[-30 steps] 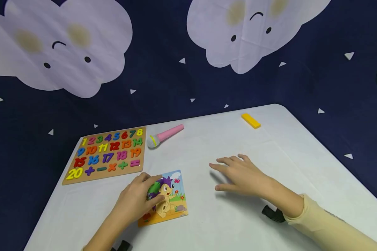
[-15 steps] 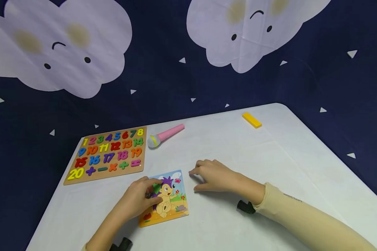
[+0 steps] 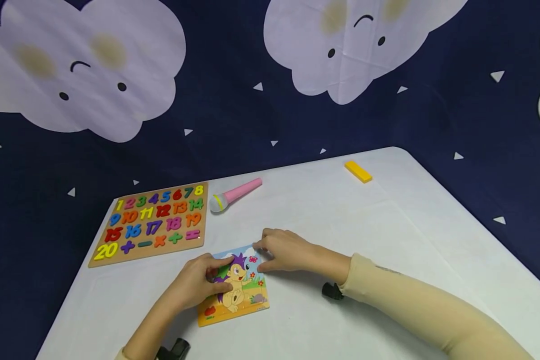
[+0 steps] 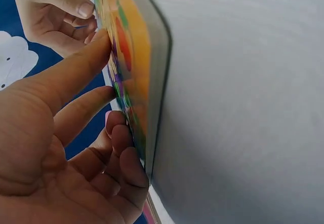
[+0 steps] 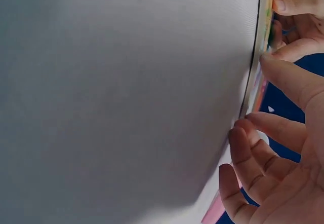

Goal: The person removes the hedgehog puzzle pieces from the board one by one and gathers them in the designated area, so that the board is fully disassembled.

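Note:
A square jigsaw puzzle (image 3: 236, 300) with a purple-haired hedgehog picture lies on the white table. My left hand (image 3: 197, 282) rests on its left side, thumb and index fingertips spread apart on the picture. In the left wrist view, the lower fingers of the left hand (image 4: 76, 148) bend against the puzzle (image 4: 134, 82) near its edge. From the right, my right hand (image 3: 288, 251) touches the puzzle's upper right corner and right edge. The right wrist view has the thumb and index fingertip of the right hand (image 5: 288, 148) along the thin puzzle edge (image 5: 258, 41).
Behind the left hand lies a wooden number board (image 3: 150, 222) with colourful numerals and signs. A pink toy microphone (image 3: 236, 195) is beside it. Toward the far right edge lies a yellow block (image 3: 358, 172). A dark blue cloth with clouds (image 3: 225, 115) hangs behind the table.
My right hand has moved left across the table to the puzzle's right edge. The green and purple piece under my left fingers, raised at first, now lies level with the picture.

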Demonstrator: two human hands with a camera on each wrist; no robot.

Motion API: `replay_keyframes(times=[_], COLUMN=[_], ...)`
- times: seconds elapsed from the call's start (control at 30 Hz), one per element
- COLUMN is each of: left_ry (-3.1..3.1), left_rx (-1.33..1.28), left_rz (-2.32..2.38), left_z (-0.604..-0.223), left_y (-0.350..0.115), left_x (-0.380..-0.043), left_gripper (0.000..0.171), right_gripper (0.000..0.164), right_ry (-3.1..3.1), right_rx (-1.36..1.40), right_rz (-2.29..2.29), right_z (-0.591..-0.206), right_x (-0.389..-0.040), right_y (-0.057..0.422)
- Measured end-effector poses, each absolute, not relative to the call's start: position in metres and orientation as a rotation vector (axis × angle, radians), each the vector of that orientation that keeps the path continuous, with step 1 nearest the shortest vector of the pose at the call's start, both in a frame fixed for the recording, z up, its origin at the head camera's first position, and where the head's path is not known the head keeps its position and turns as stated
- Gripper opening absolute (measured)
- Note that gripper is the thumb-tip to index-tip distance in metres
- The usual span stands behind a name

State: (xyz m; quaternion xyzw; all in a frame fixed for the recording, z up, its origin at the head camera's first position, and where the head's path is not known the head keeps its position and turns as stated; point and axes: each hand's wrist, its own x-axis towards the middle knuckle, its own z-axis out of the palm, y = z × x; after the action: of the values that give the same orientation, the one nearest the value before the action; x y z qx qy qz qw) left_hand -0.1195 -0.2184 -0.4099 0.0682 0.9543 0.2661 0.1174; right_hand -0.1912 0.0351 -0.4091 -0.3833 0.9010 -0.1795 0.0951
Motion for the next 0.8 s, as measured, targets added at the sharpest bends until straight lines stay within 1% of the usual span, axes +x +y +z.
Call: replay_keyframes(times=[0.17, 0.43, 0.8], left_ry=[2.787, 2.774, 2.767], left_rx=[0.207, 0.184, 0.168], left_rz=[0.798, 0.827, 0.837], left_z=[-0.4101, -0.4111, -0.4123], left_y=[-0.2205, -0.2211, -0.2193], left_x=[-0.1214, -0.1219, -0.1230], left_gripper=[0.063, 0.063, 0.060], right_gripper=[0.060, 0.052, 0.044], right_ry=[2.658, 2.623, 2.627], right_rx=[-1.110, -1.112, -1.065], right_rz=[-0.622, -0.732, -0.798], right_z=[-0.4107, -0.4116, -0.4120], right_x=[-0.1931, -0.1946, -0.1946], right_y=[0.0308, 0.0283, 0.0276])
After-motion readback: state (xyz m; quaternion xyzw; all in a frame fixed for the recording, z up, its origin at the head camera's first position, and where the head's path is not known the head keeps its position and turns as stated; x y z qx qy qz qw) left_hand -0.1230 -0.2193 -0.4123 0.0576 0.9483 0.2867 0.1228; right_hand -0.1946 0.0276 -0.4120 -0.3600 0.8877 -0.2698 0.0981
